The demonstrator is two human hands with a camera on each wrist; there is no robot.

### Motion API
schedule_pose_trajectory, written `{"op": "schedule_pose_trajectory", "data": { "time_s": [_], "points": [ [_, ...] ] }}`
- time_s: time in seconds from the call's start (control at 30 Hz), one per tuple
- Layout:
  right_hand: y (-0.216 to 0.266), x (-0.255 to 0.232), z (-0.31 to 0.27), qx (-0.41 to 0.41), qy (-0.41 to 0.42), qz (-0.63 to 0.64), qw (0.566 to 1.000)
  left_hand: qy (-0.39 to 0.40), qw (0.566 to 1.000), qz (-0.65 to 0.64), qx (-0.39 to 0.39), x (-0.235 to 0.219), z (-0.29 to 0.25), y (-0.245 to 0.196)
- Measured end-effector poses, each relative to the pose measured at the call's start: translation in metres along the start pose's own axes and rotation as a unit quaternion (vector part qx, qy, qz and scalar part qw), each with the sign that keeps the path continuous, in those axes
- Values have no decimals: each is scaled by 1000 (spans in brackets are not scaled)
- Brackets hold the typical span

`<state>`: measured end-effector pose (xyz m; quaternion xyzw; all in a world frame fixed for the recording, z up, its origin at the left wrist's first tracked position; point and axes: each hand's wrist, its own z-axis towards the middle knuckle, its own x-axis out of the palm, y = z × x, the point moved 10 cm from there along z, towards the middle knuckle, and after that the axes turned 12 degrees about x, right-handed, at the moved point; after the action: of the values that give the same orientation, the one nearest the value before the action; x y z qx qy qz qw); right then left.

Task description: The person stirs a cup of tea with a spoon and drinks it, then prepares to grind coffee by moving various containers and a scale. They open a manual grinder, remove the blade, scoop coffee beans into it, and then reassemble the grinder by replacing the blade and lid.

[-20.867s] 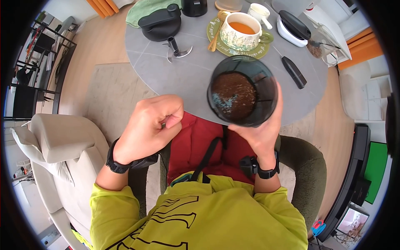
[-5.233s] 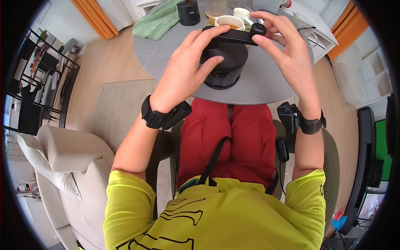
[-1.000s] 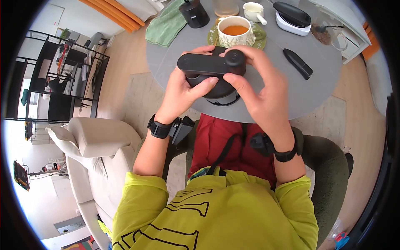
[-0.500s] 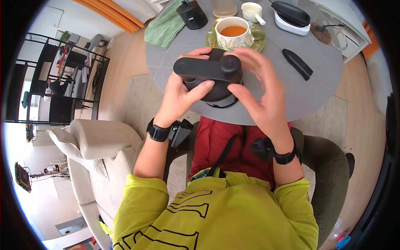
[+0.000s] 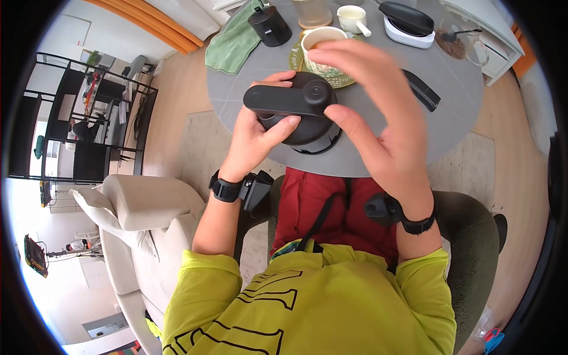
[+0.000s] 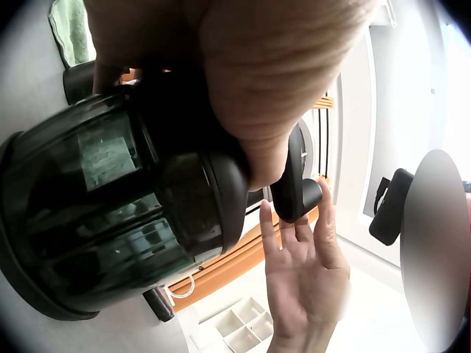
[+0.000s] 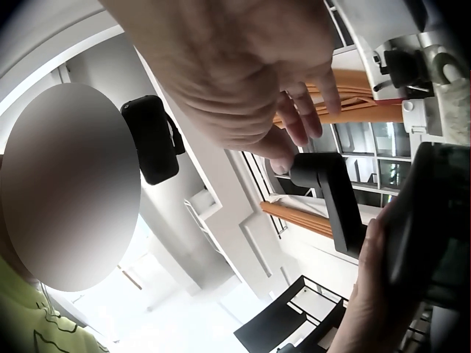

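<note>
A hand-crank food chopper (image 5: 307,127) stands near the table's front edge, its black lid fitted over a dark see-through bowl (image 6: 96,213). My left hand (image 5: 251,133) holds the lid, with the thumb at the near side and fingers on the far side, beneath the crank arm (image 5: 275,98). The crank's round knob (image 5: 318,91) points toward the right. My right hand (image 5: 390,112) is spread and blurred beside it. In the right wrist view its thumb is right at the knob (image 7: 305,169), and the other fingers are off it. The bowl's contents are hidden by dark plastic.
Behind the chopper, a patterned cup (image 5: 319,41) sits on a green saucer (image 5: 296,59). Around it are a black lidded pot (image 5: 270,26), a green cloth (image 5: 231,50), a small white pot (image 5: 353,18), a black-and-white container (image 5: 408,26), a glass jug (image 5: 455,44) and a slim black tool (image 5: 421,92).
The right hand has opened off the knob and moved up and right; the left keeps its hold. About twenty seconds ago the bowl was uncovered, showing brown grounds, with the lid and blade lying apart.
</note>
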<state>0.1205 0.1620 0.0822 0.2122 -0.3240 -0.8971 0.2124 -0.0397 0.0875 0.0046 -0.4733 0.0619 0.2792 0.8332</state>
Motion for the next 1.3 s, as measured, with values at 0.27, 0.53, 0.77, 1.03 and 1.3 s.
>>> {"op": "schedule_pose_trajectory", "data": {
  "time_s": [0.27,0.53,0.77,1.03,1.3],
  "points": [
    [-9,7,-4,35,18,21,999,-2,1000,-3,-26,0,-2,4],
    [-48,28,-32,110,36,114,987,14,999,-12,-51,-3,-1,4],
    [-103,65,-75,242,97,49,964,-20,989,-71,-126,-8,-6,-8],
    [-102,69,-73,235,83,20,968,-52,992,-27,-110,-5,-12,-6],
    [-101,68,-74,226,78,9,971,-54,993,-29,-105,-13,-4,-14]
  ]
}}
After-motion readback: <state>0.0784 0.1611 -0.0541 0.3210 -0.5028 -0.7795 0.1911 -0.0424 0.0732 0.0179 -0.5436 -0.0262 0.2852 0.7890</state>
